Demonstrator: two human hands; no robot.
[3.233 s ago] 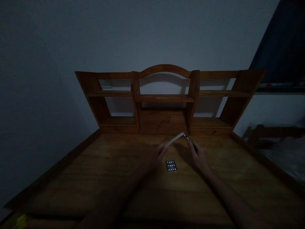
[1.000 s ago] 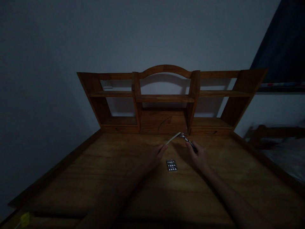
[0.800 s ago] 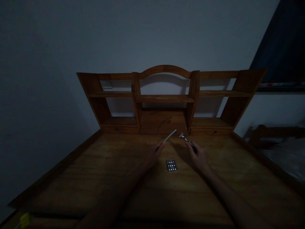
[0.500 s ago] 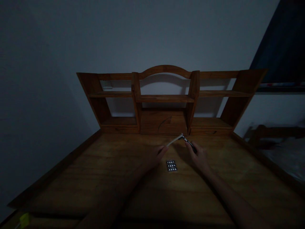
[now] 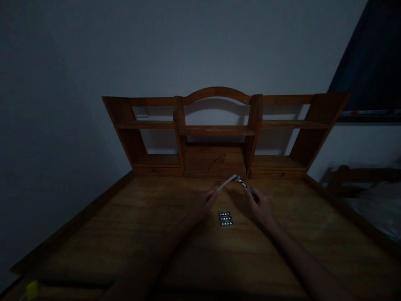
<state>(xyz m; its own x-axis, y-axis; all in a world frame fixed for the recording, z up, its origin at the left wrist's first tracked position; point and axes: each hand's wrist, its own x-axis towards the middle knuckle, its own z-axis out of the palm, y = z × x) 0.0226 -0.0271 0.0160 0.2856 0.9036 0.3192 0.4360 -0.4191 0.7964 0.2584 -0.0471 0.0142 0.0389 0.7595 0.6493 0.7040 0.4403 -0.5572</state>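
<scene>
My left hand point(image 5: 205, 203) is closed round the near end of a slim pale stick point(image 5: 226, 182), slightly curved; the dim light hides its exact kind. In my right hand point(image 5: 261, 205) is a razor point(image 5: 247, 188) with a dark handle and a silvery neck, its head pointing up and left. The far tip of the stick meets or overlaps the razor's head; whether they touch I cannot tell. Below and between both hands, a small dark pack point(image 5: 225, 218) with rows of bright silvery pieces lies flat on the wooden desk point(image 5: 140, 225).
A wooden shelf unit point(image 5: 216, 130) stands along the desk's back edge, against a pale wall point(image 5: 200, 46). Raised wooden rims run down both sides of the desk. Something yellow point(image 5: 32, 288) is at the lower left corner.
The pale stick's tip has shifted a little left along the razor's head, and the stick looks more curved. The razor's head has turned slightly. Both hands keep their hold.
</scene>
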